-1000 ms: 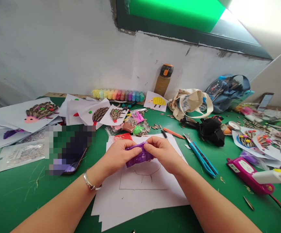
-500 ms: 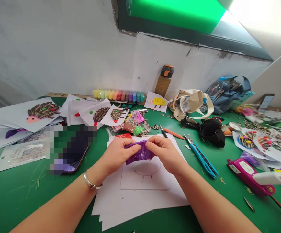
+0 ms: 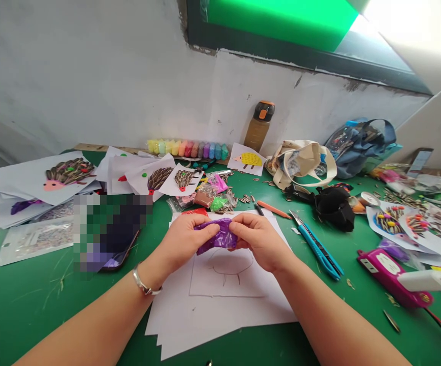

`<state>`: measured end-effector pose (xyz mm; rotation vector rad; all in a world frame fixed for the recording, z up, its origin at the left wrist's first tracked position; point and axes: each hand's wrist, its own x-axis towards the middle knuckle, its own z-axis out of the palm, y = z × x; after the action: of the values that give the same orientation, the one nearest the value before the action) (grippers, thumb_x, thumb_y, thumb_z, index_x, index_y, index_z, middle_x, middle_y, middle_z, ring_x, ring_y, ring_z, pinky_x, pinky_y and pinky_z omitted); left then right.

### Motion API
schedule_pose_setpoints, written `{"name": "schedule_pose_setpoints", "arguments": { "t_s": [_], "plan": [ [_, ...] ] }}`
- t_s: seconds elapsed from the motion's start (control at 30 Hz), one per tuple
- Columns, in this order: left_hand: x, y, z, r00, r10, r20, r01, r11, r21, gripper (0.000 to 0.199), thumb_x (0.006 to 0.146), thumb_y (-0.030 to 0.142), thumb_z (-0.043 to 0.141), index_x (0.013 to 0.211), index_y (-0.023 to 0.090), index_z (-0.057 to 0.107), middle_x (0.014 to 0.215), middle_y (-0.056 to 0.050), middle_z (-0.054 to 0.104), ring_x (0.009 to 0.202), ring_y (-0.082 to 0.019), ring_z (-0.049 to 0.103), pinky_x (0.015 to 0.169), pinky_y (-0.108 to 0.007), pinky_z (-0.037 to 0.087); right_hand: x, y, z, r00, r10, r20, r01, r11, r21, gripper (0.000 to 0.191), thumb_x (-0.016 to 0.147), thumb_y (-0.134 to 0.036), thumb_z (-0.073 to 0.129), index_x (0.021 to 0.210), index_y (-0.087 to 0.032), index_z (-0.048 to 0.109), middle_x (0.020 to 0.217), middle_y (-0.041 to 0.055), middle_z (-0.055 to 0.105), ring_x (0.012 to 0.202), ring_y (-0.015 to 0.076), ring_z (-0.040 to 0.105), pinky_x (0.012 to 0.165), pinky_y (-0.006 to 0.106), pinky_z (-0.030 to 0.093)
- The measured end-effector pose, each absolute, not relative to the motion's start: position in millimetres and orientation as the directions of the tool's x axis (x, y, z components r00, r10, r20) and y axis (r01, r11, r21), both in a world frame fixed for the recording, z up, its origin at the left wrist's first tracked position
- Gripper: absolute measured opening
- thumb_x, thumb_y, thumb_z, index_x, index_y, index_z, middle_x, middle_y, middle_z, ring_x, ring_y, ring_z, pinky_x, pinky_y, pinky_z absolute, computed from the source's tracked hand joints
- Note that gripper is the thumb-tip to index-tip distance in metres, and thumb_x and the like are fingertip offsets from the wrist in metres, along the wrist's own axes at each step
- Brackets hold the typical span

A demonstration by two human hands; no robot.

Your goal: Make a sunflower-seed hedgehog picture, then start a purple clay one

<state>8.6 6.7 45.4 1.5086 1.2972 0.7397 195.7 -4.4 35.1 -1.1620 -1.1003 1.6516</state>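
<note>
A small plastic packet of purple modelling clay [image 3: 220, 236] is held up between both hands, over a stack of white paper [image 3: 220, 315]. My left hand [image 3: 186, 236] pinches its left side, thumb on top. On the right side my right hand [image 3: 260, 239] grips it between thumb and fingers. Beneath the packet, the top sheet carries a pencil outline [image 3: 230, 264] of a rounded body with short legs inside a drawn frame; its upper part is hidden by the hands and packet.
Right of the paper lie a blue utility knife [image 3: 317, 246], an orange pen-like stick [image 3: 274, 209] and a magenta glue gun [image 3: 394, 279]. A phone [image 3: 117, 254] lies to the left. Behind are opened clay packets [image 3: 207, 195], hedgehog pictures [image 3: 68, 175], a bottle [image 3: 259, 124] and a cloth bag [image 3: 300, 162].
Both hands still hold the purple packet, which has shifted and tilted slightly. The whole view has moved a little.
</note>
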Motion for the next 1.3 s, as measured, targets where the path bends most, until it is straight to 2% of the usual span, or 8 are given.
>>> {"name": "schedule_pose_setpoints", "arguments": {
  "t_s": [0.1,0.2,0.33,0.47,0.7,0.93,1.1,1.3],
  "plan": [
    [8,6,45,0.234,0.962,-0.14,0.396,0.037,0.918,0.032,0.076,0.047,0.064,0.069,0.015,0.069,0.062,0.001,0.059,0.056,-0.012,0.048,0.052,-0.024,0.037,197,-5,36,-0.252,0.943,-0.219,-0.085,-0.247,-0.965,0.029,0.075,-0.043,0.074,0.082,-0.016,0.066,0.075,0.0004,0.064,0.065,0.0119,0.06,0.064,0.03,0.054],
    [8,6,45,0.234,0.959,-0.157,0.41,0.049,0.911,0.033,0.077,0.048,0.063,0.07,0.016,0.069,0.061,0.001,0.058,0.056,-0.012,0.048,0.051,-0.024,0.036,196,-6,37,-0.286,0.935,-0.212,-0.002,-0.222,-0.975,0.026,0.074,-0.037,0.075,0.088,-0.017,0.066,0.082,0.002,0.066,0.072,0.0138,0.061,0.065,0.03,0.054],
    [9,6,44,0.225,0.964,-0.145,0.427,0.036,0.904,0.034,0.078,0.047,0.061,0.068,0.016,0.068,0.061,0.001,0.056,0.057,-0.013,0.047,0.051,-0.024,0.035,194,-8,37,-0.275,0.931,-0.239,0.13,-0.211,-0.969,0.021,0.076,-0.03,0.072,0.091,-0.017,0.064,0.077,0.0013,0.066,0.066,0.0133,0.061,0.065,0.03,0.052],
    [9,6,42,0.199,0.971,-0.128,0.41,0.036,0.911,0.034,0.079,0.047,0.061,0.071,0.015,0.069,0.065,0.0,0.058,0.058,-0.013,0.047,0.051,-0.024,0.035,193,-10,37,-0.315,0.922,-0.224,0.158,-0.182,-0.97,0.017,0.078,-0.028,0.068,0.091,-0.018,0.064,0.077,0.0009,0.065,0.066,0.0136,0.061,0.064,0.029,0.05],
    [10,7,40,0.184,0.971,-0.155,0.375,0.076,0.924,0.034,0.077,0.047,0.063,0.071,0.015,0.068,0.063,0.0,0.057,0.056,-0.012,0.046,0.049,-0.024,0.034,193,-12,38,-0.299,0.93,-0.213,0.309,-0.117,-0.944,0.006,0.081,-0.024,0.061,0.081,-0.019,0.064,0.068,-0.0017,0.061,0.062,0.0132,0.06,0.058,0.026,0.045],
    [10,6,40,0.164,0.978,-0.132,0.411,0.054,0.91,0.034,0.078,0.046,0.062,0.067,0.015,0.066,0.06,0.001,0.054,0.056,-0.012,0.045,0.049,-0.024,0.033,194,-15,42,-0.325,0.921,-0.214,0.392,-0.075,-0.917,0.02,0.085,-0.028,0.056,0.066,-0.02,0.055,0.059,-0.0035,0.054,0.055,0.0119,0.058,0.049,0.022,0.041],
    [10,4,39,0.168,0.979,-0.118,0.428,0.035,0.903,0.034,0.079,0.046,0.062,0.065,0.015,0.066,0.058,0.001,0.054,0.055,-0.011,0.044,0.048,-0.024,0.032,199,-13,44,-0.386,0.869,-0.309,0.375,-0.158,-0.913,0.02,0.084,-0.029,0.058,0.067,-0.019,0.057,0.058,-0.0028,0.055,0.053,0.0119,0.06,0.048,0.021,0.045],
    [7,7,40,0.098,0.988,-0.121,0.347,0.08,0.935,0.032,0.077,0.047,0.066,0.07,0.016,0.07,0.056,0.002,0.056,0.052,-0.011,0.045,0.047,-0.023,0.034,207,-9,40,-0.543,0.761,-0.355,0.191,-0.3,-0.935,0.021,0.082,-0.029,0.066,0.067,-0.017,0.057,0.063,-0.0007,0.062,0.052,0.0118,0.062,0.048,0.022,0.05]
  ]
}}
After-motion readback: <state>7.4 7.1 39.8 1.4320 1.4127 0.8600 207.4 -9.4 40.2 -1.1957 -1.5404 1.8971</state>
